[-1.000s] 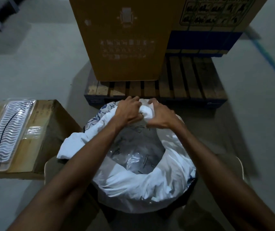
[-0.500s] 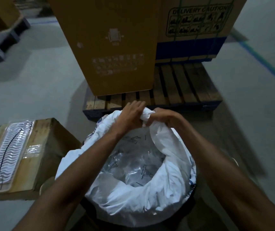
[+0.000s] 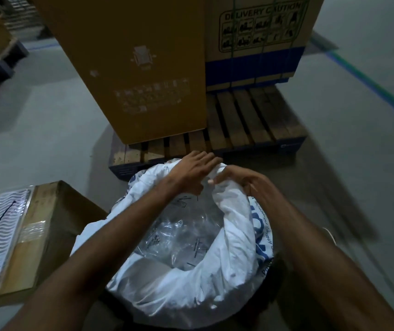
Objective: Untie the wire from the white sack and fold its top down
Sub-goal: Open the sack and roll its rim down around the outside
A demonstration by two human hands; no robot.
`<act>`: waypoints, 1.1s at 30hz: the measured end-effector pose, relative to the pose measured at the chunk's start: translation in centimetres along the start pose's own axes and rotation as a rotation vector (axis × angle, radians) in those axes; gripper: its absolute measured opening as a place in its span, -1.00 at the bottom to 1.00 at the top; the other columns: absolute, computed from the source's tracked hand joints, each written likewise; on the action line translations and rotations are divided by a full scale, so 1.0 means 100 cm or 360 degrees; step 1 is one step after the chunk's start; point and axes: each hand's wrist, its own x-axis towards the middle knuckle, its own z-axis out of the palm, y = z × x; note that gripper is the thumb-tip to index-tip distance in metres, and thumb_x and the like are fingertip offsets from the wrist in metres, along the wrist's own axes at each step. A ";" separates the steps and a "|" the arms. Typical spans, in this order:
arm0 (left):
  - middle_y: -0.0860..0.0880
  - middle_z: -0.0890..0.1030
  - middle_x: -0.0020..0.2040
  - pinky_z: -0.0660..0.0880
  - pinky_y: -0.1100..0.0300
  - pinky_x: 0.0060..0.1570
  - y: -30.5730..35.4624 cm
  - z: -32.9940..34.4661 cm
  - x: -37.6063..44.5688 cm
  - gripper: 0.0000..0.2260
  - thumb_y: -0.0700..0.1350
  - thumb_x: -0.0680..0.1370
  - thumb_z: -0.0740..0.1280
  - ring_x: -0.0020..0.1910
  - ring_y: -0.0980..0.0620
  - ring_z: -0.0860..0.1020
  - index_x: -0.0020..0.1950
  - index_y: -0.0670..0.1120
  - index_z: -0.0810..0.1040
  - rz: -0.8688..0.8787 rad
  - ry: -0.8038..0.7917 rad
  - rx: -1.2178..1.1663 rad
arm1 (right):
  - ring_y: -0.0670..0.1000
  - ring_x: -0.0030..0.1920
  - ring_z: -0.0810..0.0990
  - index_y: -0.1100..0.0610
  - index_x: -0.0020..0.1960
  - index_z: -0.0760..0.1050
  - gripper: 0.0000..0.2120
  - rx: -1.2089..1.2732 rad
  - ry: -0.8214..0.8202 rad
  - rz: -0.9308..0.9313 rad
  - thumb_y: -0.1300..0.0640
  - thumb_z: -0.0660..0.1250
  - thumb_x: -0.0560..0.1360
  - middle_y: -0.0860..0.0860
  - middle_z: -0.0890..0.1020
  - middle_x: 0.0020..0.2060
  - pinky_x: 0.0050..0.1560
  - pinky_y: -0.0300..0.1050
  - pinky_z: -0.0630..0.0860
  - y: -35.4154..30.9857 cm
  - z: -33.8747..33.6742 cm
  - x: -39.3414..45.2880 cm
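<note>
Left hand (image 3: 192, 170) and right hand (image 3: 241, 181), touching, both pinch the far rolled rim of the white sack (image 3: 234, 225); its open mouth lies below them, near the 2 wrists.

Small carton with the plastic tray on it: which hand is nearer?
Left. The left hand grips the white sack rim's far edge, on the carton side; the right hand is just beyond it.

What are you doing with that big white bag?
A person is rolling down the top of a white sack. The left hand and right hand both grip the rolled edge at the sack's far side. The sack is already open, with clear plastic showing inside. No wire can be seen. A wooden pallet with cardboard boxes stands just beyond.
</note>
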 end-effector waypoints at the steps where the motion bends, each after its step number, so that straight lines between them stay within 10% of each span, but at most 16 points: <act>1: -0.06 0.56 0.17 0.47 0.06 0.02 0.005 0.000 0.002 -0.31 0.02 0.25 0.52 0.11 -0.09 0.55 0.35 -0.05 0.42 -0.0020 0.0016 0.0002 | 0.14 0.05 0.65 0.11 0.18 0.57 -0.42 0.0024 -0.0028 0.0014 0.03 0.67 0.23 0.18 0.67 0.08 0.13 0.06 0.62 0.003 -0.003 0.006; 5: -0.06 0.68 -0.09 0.51 0.07 -0.19 0.006 -0.021 0.028 -0.83 -0.02 0.39 0.41 -0.10 -0.14 0.66 -0.06 -0.01 0.61 -0.0436 -0.0212 -0.0073 | 0.08 0.11 0.61 0.09 0.37 0.51 -0.30 -0.0270 0.0307 -0.0133 0.04 0.66 0.30 0.10 0.63 0.18 0.09 -0.04 0.54 0.015 0.014 -0.008; 9: -0.12 0.69 -0.10 0.45 0.14 -0.27 -0.005 -0.044 0.050 -0.87 -0.13 0.45 0.43 -0.23 -0.06 0.58 -0.27 -0.05 0.54 -0.0550 -0.0792 -0.0393 | 0.21 0.27 0.56 0.13 0.53 0.25 -0.11 -0.0548 0.0812 -0.0111 -0.11 0.57 0.35 0.18 0.52 0.31 0.18 0.05 0.55 0.056 0.043 -0.022; 16: -0.13 0.41 0.43 0.30 -0.09 0.39 0.020 -0.014 0.035 -0.23 0.14 0.41 0.43 0.40 -0.14 0.35 0.55 -0.03 0.26 0.0170 -0.0189 -0.0257 | 0.24 0.05 0.66 0.30 0.23 0.58 -0.41 0.0884 -0.0045 -0.0201 0.34 0.52 0.18 0.36 0.64 0.17 0.19 0.20 0.57 0.063 -0.006 0.007; 20: -0.16 0.53 0.37 0.34 0.00 0.33 0.030 -0.007 0.029 -0.56 -0.07 0.62 0.19 0.33 -0.14 0.45 0.49 -0.14 0.42 0.0367 -0.0014 -0.0487 | 0.23 0.16 0.67 0.20 0.31 0.54 -0.36 0.0809 -0.0126 -0.0241 0.23 0.58 0.25 0.23 0.67 0.19 0.27 0.17 0.58 0.066 -0.018 -0.004; 24: -0.11 0.64 0.18 0.35 0.12 0.06 0.030 -0.014 0.042 -0.68 -0.13 0.55 0.24 0.12 -0.11 0.55 0.27 -0.09 0.60 -0.0012 -0.0284 -0.0434 | 0.20 0.34 0.55 0.04 0.49 0.38 -0.05 0.0092 0.0556 -0.0144 -0.38 0.54 0.25 0.12 0.55 0.37 0.34 0.19 0.52 0.082 0.012 -0.019; 26: -0.08 0.64 0.19 0.41 0.08 -0.02 0.032 -0.017 0.052 -0.59 0.05 0.50 0.17 0.12 -0.10 0.57 0.24 -0.04 0.61 -0.0220 -0.0488 -0.0432 | 0.25 0.41 0.46 0.14 0.53 0.31 -0.25 -0.0156 0.0727 -0.0174 -0.32 0.32 0.54 0.18 0.47 0.43 0.40 0.20 0.42 0.087 0.025 -0.032; 33: -0.02 0.59 0.28 0.46 0.06 0.15 0.043 -0.027 0.045 -0.58 0.19 0.63 0.13 0.15 0.03 0.55 0.32 0.00 0.57 -0.0068 -0.0498 -0.0983 | 0.05 -0.04 0.69 0.20 0.15 0.61 -0.62 0.0975 0.0208 -0.0265 -0.11 0.25 0.67 0.17 0.67 0.01 0.12 0.07 0.61 0.114 -0.001 -0.018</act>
